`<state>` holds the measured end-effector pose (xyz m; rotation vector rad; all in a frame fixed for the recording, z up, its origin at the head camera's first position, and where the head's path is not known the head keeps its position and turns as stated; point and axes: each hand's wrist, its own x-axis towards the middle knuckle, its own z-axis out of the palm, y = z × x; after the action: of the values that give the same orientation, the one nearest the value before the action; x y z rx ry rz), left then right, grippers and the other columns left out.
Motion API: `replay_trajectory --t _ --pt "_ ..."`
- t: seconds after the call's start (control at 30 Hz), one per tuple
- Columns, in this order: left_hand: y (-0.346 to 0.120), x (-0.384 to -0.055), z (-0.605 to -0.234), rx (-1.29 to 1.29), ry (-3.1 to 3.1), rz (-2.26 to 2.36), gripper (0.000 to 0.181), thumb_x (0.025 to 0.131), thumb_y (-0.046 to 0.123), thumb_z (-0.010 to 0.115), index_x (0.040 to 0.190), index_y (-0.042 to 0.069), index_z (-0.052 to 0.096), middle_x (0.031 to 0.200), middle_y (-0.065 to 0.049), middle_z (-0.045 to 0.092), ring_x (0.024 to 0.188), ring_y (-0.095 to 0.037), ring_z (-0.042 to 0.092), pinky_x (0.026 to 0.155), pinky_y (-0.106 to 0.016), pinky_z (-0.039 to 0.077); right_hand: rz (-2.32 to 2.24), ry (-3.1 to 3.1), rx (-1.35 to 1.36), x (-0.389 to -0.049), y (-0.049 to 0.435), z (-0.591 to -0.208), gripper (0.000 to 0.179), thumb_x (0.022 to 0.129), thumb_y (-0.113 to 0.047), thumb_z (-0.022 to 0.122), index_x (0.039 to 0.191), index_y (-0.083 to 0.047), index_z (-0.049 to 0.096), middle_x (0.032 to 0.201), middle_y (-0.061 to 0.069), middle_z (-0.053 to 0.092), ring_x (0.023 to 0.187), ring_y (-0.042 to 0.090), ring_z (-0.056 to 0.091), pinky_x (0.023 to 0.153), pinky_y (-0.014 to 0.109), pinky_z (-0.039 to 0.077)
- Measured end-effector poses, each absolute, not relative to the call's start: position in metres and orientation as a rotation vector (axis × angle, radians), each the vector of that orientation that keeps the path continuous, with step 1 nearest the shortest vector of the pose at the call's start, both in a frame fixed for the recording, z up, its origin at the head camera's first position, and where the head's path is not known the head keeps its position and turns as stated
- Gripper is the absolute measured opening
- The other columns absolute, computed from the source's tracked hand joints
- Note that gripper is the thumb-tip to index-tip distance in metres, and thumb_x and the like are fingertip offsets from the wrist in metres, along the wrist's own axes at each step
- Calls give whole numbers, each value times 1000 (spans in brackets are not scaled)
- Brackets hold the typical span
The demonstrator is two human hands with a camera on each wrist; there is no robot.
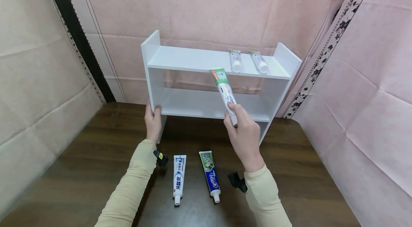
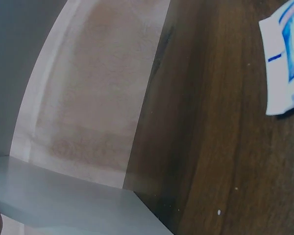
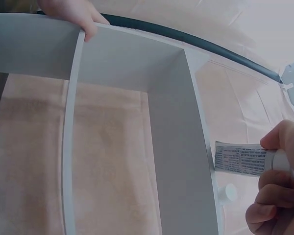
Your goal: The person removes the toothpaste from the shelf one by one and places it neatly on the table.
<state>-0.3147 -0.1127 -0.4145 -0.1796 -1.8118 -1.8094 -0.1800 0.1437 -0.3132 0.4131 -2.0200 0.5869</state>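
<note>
My right hand [image 1: 243, 136] holds a green-and-white toothpaste tube [image 1: 225, 89] by its cap end, the flat end pointing up and away before the white shelf unit [image 1: 186, 103]. In the right wrist view, fine print shows on the tube [image 3: 240, 157], with thumb and curled fingers around its cap end. My left hand [image 1: 153, 123] grips the shelf unit's left side panel low down, thumb on the near side. Two toothpaste tubes, one [image 1: 235, 60] left of the other [image 1: 258, 62], lie on the top shelf's right part, caps toward me.
On the brown table [image 1: 96, 169] lie a white-and-blue toothpaste tube [image 1: 178, 178] and a green-and-blue one [image 1: 210, 173], caps toward me. Pink cloth [image 1: 206, 5] hangs behind the shelf unit, and cloth walls stand at both sides.
</note>
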Motion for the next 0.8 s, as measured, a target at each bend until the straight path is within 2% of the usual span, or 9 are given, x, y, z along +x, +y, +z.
replay_trajectory --t 0.23,0.5,0.8 --pt "-109 -309 -410 -206 -1776 -1834 56 98 7 41 153 16 29 149 -14 40 133 -28 40 111 -50 31 643 -2015 442 -171 150 -329 26 88 -10 64 113 -6 63 101 18 72 48 16 51 44 26 42" --pt "-107 -310 -413 -195 -1778 -1835 55 98 7 41 151 14 31 148 -16 41 132 -30 42 110 -51 32 689 -2037 463 -168 155 -363 27 85 -7 66 112 -5 66 103 18 73 62 18 62 50 28 50" --pt "-109 -309 -411 -207 -1775 -1841 54 98 8 41 151 14 31 146 -16 41 128 -27 43 109 -49 33 699 -2063 434 -165 161 -374 26 85 -7 68 111 -6 67 102 17 73 62 19 62 50 28 51"
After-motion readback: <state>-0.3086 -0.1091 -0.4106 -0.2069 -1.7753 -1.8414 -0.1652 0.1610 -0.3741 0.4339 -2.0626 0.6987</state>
